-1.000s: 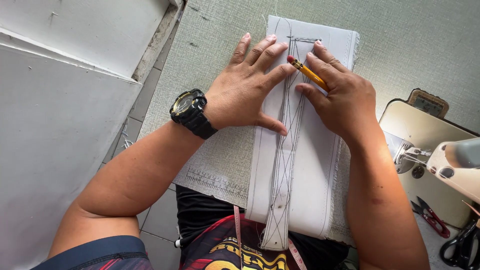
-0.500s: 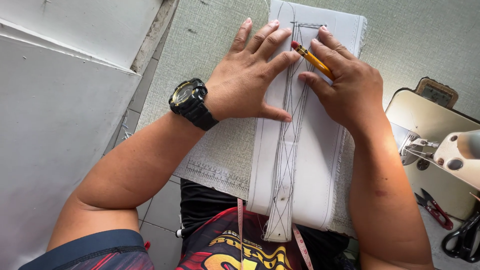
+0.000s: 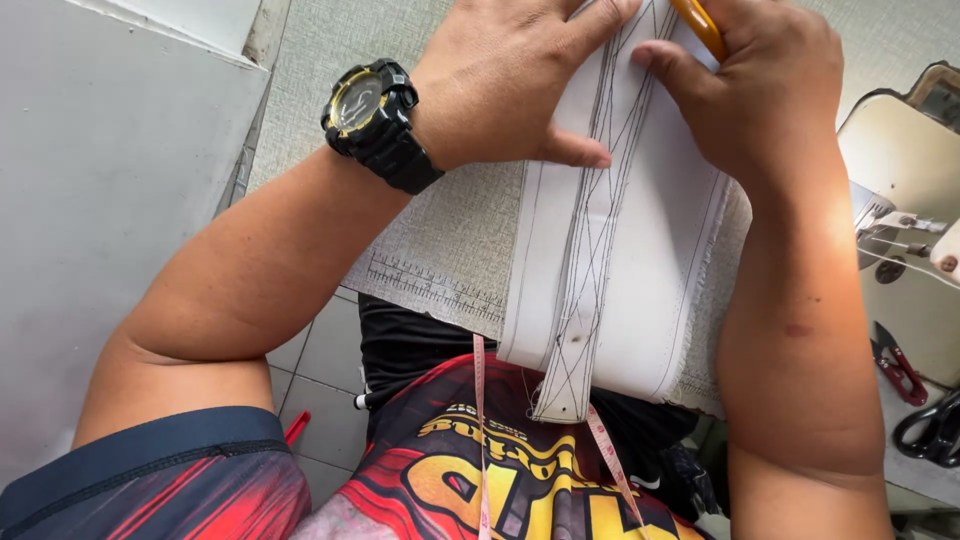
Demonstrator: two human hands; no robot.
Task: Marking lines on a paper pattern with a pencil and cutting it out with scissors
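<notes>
left hand (image 3: 520, 85) lies flat with fingers spread, pinning the clear pattern ruler (image 3: 585, 270) onto white fabric (image 3: 660, 300); right hand (image 3: 765, 90) beside it grips a yellow pencil (image 3: 700, 25); if that palm eases off, the ruler probably skids and the line goes crooked

A tailoring workshop — sewing machine (image 3: 905, 225) at three o'clock, scissors (image 3: 930, 430) at four, tape measure (image 3: 480, 440) at six.

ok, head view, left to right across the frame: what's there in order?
Grey panel → black wristwatch → left hand → clear strip ruler on the white fabric → right hand holding a yellow pencil → red snips → black scissors.
</notes>
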